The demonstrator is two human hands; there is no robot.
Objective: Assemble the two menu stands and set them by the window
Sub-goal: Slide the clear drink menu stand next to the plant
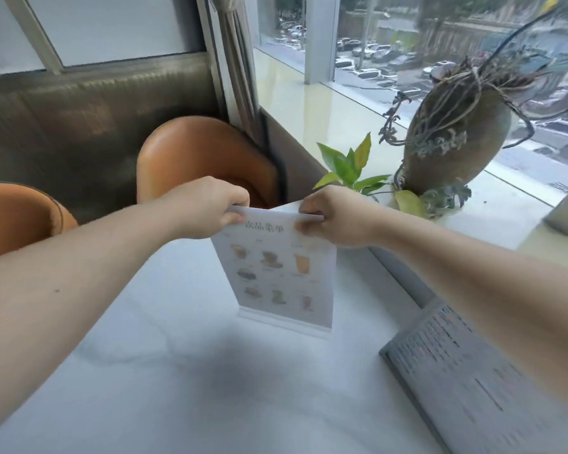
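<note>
A clear menu stand (284, 276) stands upright on the white table (164, 371), holding a drinks sheet with pictures of cups. Its base strip (282, 321) rests on the tabletop. My left hand (207, 208) pinches the stand's top left corner. My right hand (332, 216) pinches the top right corner. A second menu stand (479, 385), grey with lines of text, is at the right of the table, partly hidden behind my right forearm.
The windowsill (341, 109) runs along the right, with a brown vase of dry stems (453, 139) and a small green plant (351, 165) on it. Two orange chair backs (197, 152) and a grey-brown sofa (89, 113) lie beyond the table's far edge.
</note>
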